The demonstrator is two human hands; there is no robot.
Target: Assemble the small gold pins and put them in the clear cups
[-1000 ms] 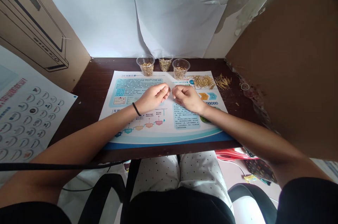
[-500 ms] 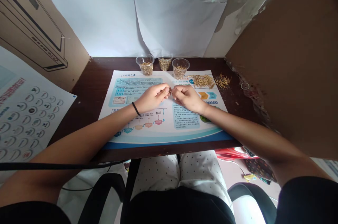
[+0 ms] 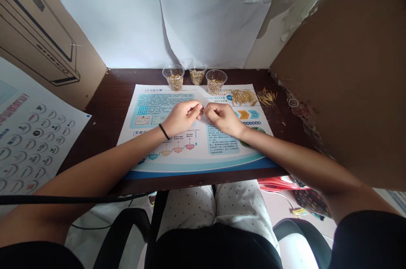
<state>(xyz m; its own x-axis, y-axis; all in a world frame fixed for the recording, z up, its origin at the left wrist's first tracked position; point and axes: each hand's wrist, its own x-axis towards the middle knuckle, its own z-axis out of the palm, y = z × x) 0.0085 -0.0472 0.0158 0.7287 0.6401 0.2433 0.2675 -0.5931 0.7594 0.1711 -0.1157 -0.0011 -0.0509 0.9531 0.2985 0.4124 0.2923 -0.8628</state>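
Observation:
My left hand (image 3: 183,116) and my right hand (image 3: 223,117) meet fingertip to fingertip over the middle of a printed blue-and-white sheet (image 3: 193,163). Both are closed in a pinch around something very small and thin between them, too small to name. A black band circles my left wrist. Behind the hands stand three clear plastic cups (image 3: 173,77) holding small gold-coloured metal pieces. To the right of the cups lie loose piles of thin gold pins (image 3: 244,97).
The sheet lies on a dark wooden desk (image 3: 108,108). Brown cardboard walls (image 3: 342,70) stand left and right, white paper hangs behind. A small ring (image 3: 293,102) lies at the desk's right. A printed card with round icons (image 3: 31,142) sits at left.
Both hands stay pinched together at the same spot; only small finger shifts and a slight camera drift show.

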